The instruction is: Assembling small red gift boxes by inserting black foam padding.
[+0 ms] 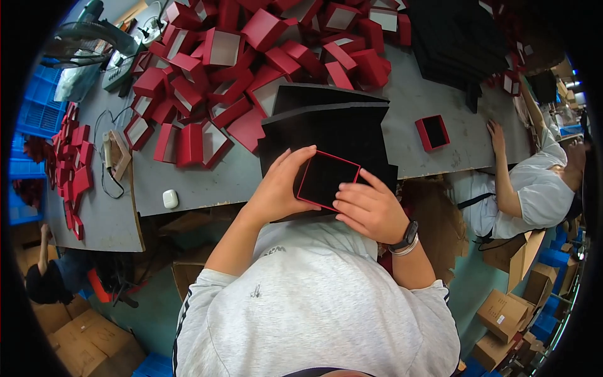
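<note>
Between my hands is a small red box [321,181] with a black lining filling its inside. My left hand [281,186] wraps round the box's left side, thumb below and fingers at the top corner. My right hand [372,209] lies at the right side, its fingers bent over the edge and onto the black lining. Just beyond the box, black foam sheets [326,130] are stacked at the table's front edge. Whether the box touches the sheets I cannot tell.
A big heap of red boxes [213,47] covers the far left of the grey table [169,188]. One black-lined red box [432,132] stands to the right. More black sheets [461,41] lie far right. A white earphone case [170,199] sits front left. A co-worker [524,173] sits at right.
</note>
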{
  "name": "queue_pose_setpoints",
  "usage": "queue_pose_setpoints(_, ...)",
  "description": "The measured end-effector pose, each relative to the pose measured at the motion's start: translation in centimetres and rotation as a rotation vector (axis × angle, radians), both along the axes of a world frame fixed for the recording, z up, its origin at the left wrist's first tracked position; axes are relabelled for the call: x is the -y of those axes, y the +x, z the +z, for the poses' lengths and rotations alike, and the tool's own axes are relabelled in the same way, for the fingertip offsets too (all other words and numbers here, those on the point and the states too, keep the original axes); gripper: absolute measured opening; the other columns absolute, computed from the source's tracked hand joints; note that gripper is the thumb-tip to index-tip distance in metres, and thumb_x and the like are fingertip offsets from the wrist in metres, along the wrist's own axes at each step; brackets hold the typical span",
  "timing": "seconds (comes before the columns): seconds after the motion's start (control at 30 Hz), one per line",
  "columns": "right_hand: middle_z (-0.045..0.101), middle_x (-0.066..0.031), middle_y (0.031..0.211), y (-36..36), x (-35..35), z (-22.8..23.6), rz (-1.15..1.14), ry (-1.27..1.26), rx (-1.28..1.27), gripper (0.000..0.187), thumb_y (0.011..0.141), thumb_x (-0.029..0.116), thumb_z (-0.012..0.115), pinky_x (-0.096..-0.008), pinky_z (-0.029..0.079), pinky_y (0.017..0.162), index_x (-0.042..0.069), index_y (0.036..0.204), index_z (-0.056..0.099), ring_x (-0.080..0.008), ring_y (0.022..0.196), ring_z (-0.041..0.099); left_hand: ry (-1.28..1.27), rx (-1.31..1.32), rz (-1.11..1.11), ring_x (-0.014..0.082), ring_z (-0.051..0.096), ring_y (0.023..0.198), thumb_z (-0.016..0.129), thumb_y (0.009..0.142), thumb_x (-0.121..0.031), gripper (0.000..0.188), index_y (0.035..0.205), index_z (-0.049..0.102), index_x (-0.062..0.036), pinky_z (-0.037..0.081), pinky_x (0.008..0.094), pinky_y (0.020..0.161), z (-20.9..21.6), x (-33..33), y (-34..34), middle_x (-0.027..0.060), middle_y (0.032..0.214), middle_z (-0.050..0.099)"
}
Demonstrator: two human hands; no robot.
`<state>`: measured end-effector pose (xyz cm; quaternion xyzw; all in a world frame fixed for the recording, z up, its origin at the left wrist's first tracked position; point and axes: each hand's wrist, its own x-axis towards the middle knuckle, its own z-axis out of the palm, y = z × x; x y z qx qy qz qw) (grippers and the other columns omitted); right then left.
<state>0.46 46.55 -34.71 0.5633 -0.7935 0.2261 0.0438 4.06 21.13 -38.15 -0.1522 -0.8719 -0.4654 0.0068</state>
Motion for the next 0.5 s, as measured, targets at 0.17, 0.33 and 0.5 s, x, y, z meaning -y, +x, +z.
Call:
queue_pose_setpoints(0.17,0.063,-0.0056,0.127,0.4,0.2,1.4,-0.304,0.135,-0.053,0.071,0.073,0.049,0.077,-0.0544,0.026,0.119,0.006,0.128,0.062,-0.0266,0.135,0.046,-0.017,-0.039,0.009,0.0292,0.047,0.136,0.092,0.060,-0.025,0.098,0.142,0.043,-0.0069,0.029,0.0494,0.119,0.3,-0.3,-0.1,0.0118,0.145,0.050)
queue_pose_setpoints(0.33,0.059,-0.0052,0.132,1.1,0.6,1.6,-0.388,0.273,0.031,0.075,0.074,0.050,0.077,-0.0556,0.025,0.118,0.009,0.134,0.059,-0.0290,0.135,0.043,-0.061,-0.045,0.000,0.0317,0.046,0.137,0.093,0.058,-0.027,0.102,0.144,0.040,-0.0075,0.030,0.0486,0.118,-0.1,-0.1,-0.2,0.0119,0.146,0.049)
queue_pose_setpoints(0.5,0.048,-0.0036,0.146,0.7,1.0,1.7,-0.287,0.185,0.042,0.068,0.074,0.047,0.078,-0.0598,0.023,0.117,0.023,0.135,0.060,-0.0324,0.140,0.035,-0.063,-0.032,0.051,0.0347,0.044,0.137,0.094,0.056,-0.028,0.107,0.145,0.039,-0.0082,0.032,0.0479,0.116,0.0,-0.4,0.2,0.0137,0.146,0.048)
